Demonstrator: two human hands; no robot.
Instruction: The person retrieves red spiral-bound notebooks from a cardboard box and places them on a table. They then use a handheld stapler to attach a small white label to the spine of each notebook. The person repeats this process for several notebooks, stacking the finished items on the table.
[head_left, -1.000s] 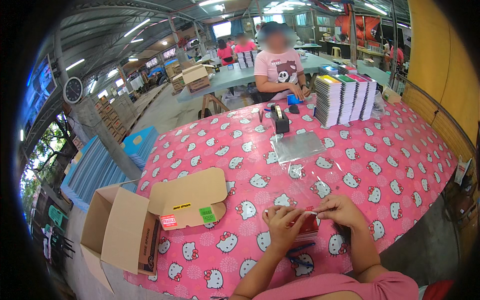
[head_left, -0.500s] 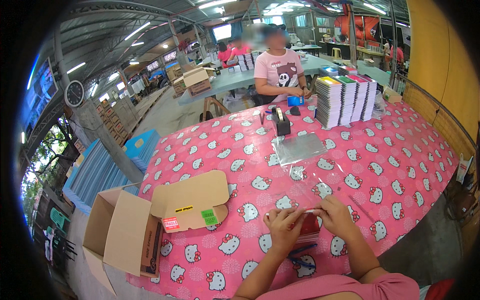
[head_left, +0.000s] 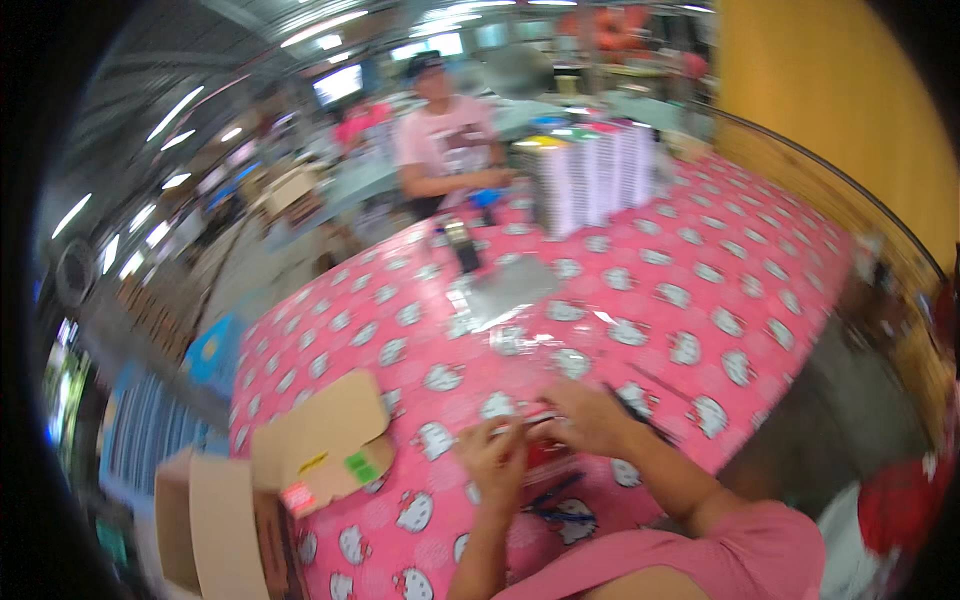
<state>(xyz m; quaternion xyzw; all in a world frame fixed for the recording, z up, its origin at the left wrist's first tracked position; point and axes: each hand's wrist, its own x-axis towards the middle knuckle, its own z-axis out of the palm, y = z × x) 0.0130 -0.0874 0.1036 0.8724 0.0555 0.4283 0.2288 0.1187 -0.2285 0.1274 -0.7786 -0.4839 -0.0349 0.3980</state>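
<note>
The left hand (head_left: pixel 497 462) and right hand (head_left: pixel 585 417) met near the front edge of the pink cartoon-print tablecloth (head_left: pixel 700 290), fingers curled together around a small red flat packet (head_left: pixel 543 452). Blur hid how tightly each gripped. An open brown cardboard box (head_left: pixel 225 520) sat at the left.

Bright indoor scene w/ strong motion blur throughout. Ceiling strip lights (head_left: pixel 190 105) glare at 10–12 o'clock. Clear plastic sheet (head_left: pixel 510 290) glints near centre. Fisheye bends edges; black vignette around rim.
</note>
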